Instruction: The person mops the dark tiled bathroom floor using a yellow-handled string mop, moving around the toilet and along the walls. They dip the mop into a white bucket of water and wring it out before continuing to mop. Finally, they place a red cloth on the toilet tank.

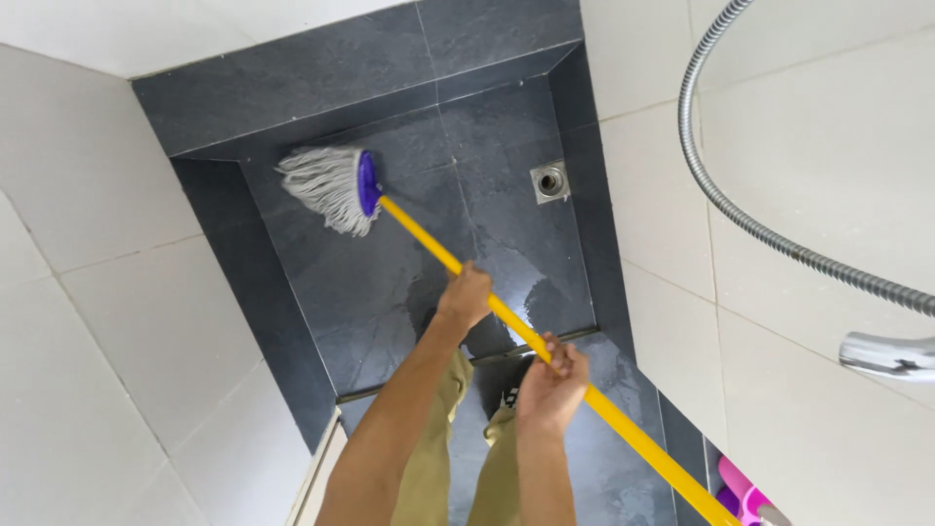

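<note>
Both-handed, left hand (466,295) and right hand (551,375) clamped on mop handle (429,242), mop head (329,187) far ahead

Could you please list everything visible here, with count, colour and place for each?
mop head: one, white strings on a purple cap, on the dark floor at the far left corner
mop handle: one, yellow, running diagonally from the head to the lower right
floor drain: one, metal, square, far right of the floor
shower hose: one, silver, hanging along the right wall
pink object: one, bottom right, partly hidden
left hand: gripping the handle, nearer the head
right hand: gripping the handle, nearer the person
</note>
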